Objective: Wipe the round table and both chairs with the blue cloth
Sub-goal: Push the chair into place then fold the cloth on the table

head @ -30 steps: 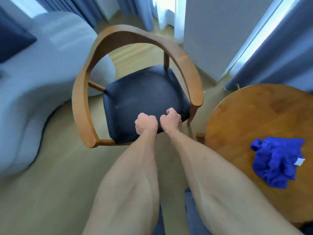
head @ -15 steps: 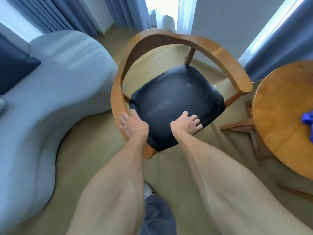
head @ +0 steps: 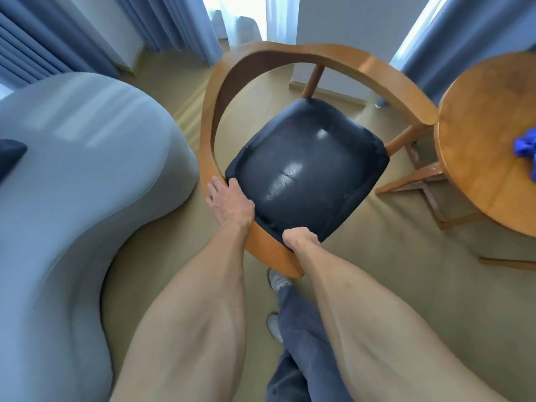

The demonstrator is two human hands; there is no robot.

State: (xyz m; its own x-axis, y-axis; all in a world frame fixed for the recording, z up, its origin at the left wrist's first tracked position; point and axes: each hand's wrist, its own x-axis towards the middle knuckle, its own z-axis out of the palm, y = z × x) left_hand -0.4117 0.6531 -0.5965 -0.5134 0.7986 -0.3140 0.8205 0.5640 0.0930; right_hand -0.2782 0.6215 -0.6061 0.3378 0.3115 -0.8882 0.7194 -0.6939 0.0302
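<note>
A wooden chair with a curved backrest and a dark blue padded seat stands in the middle of the view. My left hand grips the near left end of its wooden arm, fingers wrapped round the wood. My right hand is curled over the near edge of the seat, fingers hidden beneath it. The round wooden table is at the right. On it, cut by the frame edge, lies the crumpled blue cloth, away from both hands.
A pale grey-blue sofa fills the left, close to the chair's left arm. Blue curtains and a white wall panel stand behind. The table's wooden legs spread over the beige floor. My feet and trouser legs are below the chair.
The chair has turned and come closer to me. My left hand has shifted onto the arm's end and my right hand has curled shut over the seat's near edge.
</note>
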